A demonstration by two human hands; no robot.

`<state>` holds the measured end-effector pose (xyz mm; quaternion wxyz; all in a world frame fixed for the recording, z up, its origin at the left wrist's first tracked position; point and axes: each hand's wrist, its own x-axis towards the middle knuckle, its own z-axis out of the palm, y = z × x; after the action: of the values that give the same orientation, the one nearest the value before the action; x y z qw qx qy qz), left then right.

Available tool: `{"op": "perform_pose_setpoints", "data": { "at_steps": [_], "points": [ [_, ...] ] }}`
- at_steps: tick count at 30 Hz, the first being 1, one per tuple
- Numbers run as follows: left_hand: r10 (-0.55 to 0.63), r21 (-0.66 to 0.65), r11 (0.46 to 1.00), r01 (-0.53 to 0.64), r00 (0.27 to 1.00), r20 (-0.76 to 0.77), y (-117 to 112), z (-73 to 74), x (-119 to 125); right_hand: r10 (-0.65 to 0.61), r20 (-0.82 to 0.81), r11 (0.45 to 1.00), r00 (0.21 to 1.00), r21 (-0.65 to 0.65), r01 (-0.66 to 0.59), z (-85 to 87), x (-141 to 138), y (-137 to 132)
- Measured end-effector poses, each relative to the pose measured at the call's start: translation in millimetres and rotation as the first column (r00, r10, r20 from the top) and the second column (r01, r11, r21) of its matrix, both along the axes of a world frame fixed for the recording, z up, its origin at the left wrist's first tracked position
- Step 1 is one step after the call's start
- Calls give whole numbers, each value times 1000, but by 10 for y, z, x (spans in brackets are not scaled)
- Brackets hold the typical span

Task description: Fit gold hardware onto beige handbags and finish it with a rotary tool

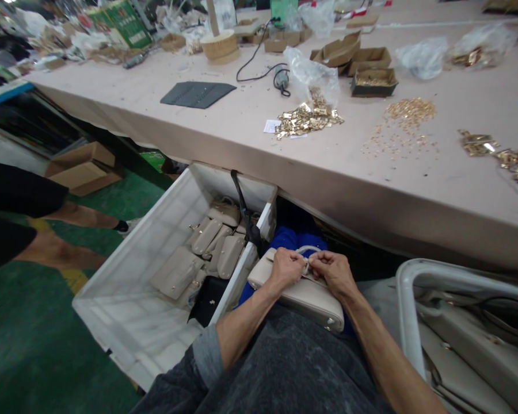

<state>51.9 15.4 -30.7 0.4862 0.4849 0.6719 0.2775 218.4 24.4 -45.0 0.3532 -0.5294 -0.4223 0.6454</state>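
Note:
A beige handbag point(304, 299) lies across my lap below the table edge. My left hand point(287, 267) is closed on its top by the curved handle point(307, 249). My right hand point(333, 271) pinches the same spot from the other side, fingertips almost touching the left ones. What sits between the fingertips is too small to make out. To my left a white plastic crate point(129, 299) holds several more beige bags point(207, 244) and a black strap point(242, 201).
The pink worktable point(224, 132) carries piles of gold metal fittings point(306, 118), small gold pieces point(408, 112), cardboard boxes point(373, 77), plastic bags and a black cable. A second white crate point(414, 299) with beige material stands at my right. Another person's legs point(47, 230) are at left on the green floor.

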Motion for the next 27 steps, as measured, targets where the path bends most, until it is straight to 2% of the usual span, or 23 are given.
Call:
{"op": "perform_pose_setpoints", "data": {
  "at_steps": [6, 13, 17, 20, 25, 27],
  "points": [
    [1, -3, 1000, -2, 1000, -24, 7, -10, 13, 7, 35, 1000, 999, 21, -8, -8, -45, 29],
    [44, -26, 999, -47, 994, -95, 36, 4, 43, -43, -35, 998, 998, -44, 41, -54, -83, 19],
    [46, -55, 997, -52, 993, -108, 44, -38, 42, 19, -37, 1000, 999, -7, -19, -38, -38, 20],
    [38, -63, 997, -45, 993, -111, 39, -63, 47, 75, 38, 996, 997, 53, -76, 4, 2, 18],
    [17, -59, 998, -23, 994, -105, 31, -78, 59, 154, 273, 973, 950, 126, -194, 46, 11, 11],
    [14, -62, 998, -21, 994, -110, 38, -80, 64, 118, 331, 970, 936, 163, -180, 28, -5, 12]
  ]
}}
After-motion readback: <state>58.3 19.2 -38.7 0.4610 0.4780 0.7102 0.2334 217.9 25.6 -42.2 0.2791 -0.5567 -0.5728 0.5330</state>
